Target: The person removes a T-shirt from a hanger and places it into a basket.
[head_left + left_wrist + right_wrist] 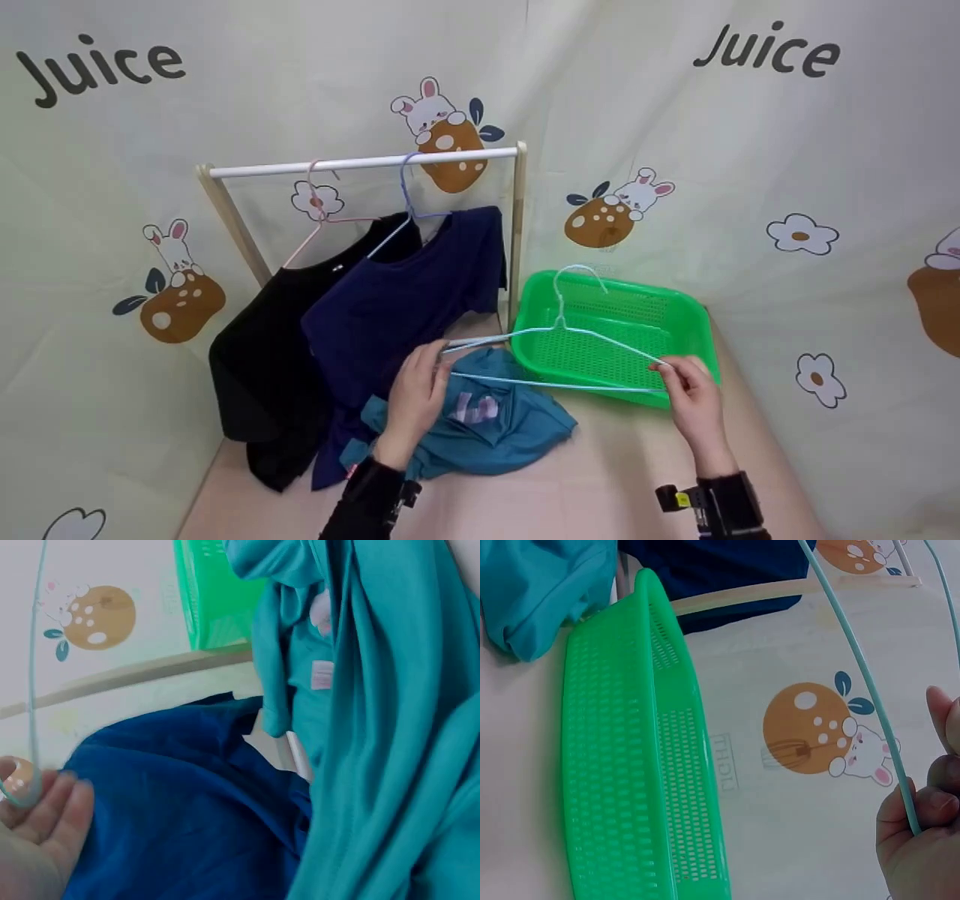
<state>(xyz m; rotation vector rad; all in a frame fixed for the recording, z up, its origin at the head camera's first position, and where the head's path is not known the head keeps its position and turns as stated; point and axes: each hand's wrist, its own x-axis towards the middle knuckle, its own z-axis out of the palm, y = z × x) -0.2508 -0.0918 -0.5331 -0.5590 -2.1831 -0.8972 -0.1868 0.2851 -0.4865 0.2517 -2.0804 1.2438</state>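
Note:
A pale blue clothes hanger [561,328] is held up level between both hands, its hook toward the back. My left hand [416,390] grips its left end, where the wire [32,690] bends round at the fingers. At the other end my right hand [691,397] pinches the corner, with the wire [870,682] running past the thumb. Below the hanger a teal shirt [495,435] lies bunched on the table, a pale print showing on it. The left hand also overlaps the hem of a navy shirt [180,795] in its wrist view.
A white-barred clothes rack [367,161] stands at the back left. On it hang a black shirt [277,352] on a pink hanger [304,246] and the navy shirt on a blue-purple hanger [405,187]. A green plastic basket [615,337] sits right of the rack, against the printed backdrop [750,150].

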